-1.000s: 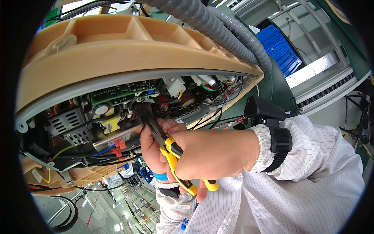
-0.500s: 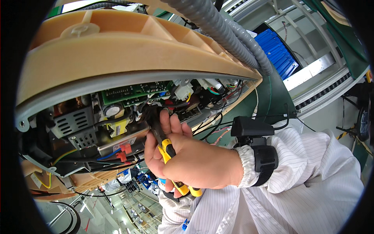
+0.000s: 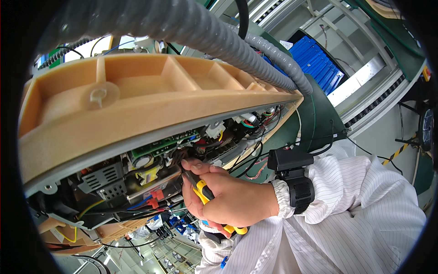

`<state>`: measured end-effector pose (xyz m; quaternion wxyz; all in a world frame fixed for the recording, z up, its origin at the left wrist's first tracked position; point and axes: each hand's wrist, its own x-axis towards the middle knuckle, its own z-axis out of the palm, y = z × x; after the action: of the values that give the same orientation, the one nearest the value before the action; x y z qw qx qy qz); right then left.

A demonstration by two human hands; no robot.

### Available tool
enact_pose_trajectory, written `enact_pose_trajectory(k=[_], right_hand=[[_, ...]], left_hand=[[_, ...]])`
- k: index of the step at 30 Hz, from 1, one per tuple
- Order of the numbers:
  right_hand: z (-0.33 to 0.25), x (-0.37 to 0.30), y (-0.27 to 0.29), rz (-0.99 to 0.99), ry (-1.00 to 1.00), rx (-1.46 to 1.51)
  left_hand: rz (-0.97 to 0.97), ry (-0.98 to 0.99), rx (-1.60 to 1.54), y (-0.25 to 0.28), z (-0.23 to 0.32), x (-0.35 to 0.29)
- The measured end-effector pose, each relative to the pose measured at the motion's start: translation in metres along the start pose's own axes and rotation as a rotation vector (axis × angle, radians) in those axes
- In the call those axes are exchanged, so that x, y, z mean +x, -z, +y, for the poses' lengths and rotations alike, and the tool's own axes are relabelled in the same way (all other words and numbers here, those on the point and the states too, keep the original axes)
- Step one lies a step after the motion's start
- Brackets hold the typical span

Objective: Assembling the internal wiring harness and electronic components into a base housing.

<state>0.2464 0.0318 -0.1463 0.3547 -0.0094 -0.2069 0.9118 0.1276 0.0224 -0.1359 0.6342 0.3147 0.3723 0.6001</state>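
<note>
Pliers with yellow-and-black handles (image 3: 203,191) are held in my right hand (image 3: 239,194), fingers wrapped round them. Their grey jaws point into dark wiring inside an opened electronics housing. Two of my right fingertips press close to these wires. Around that spot are a green circuit board (image 3: 159,145), a yellow-wrapped component (image 3: 149,175), a perforated metal bracket (image 3: 102,179) and red connectors (image 3: 156,199). My left hand (image 3: 220,229) is mostly hidden below the right one; only a bit of skin and its strapped sleeve show. The jaw tips are hard to make out.
A ribbed beige shell (image 3: 150,102) borders the opening. Above it runs a thick grey corrugated hose (image 3: 182,27). A blue bin (image 3: 315,59) stands beyond a green surface (image 3: 326,107). Black cables (image 3: 251,153) hang right of the housing.
The housing appears lower and tilted in view, showing more of the ribbed shell and hose. My right hand and the pliers have shifted slightly right and down, still at the wiring.
</note>
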Motion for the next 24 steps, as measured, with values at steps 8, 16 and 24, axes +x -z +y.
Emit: enact_pose_trajectory(k=[8,16,24], right_hand=[[0.0,-0.009,-0.007,0.019,-0.044,0.082],[-0.003,-0.012,-0.028,0.148,0.009,0.289],[-0.007,-0.004,-0.005,0.067,0.006,0.157]], left_hand=[[0.068,-0.101,0.093,-0.002,0.006,-0.015],[0.043,-0.043,0.088,-0.004,0.011,-0.017],[0.058,-0.031,0.071,0.001,0.007,-0.017]])
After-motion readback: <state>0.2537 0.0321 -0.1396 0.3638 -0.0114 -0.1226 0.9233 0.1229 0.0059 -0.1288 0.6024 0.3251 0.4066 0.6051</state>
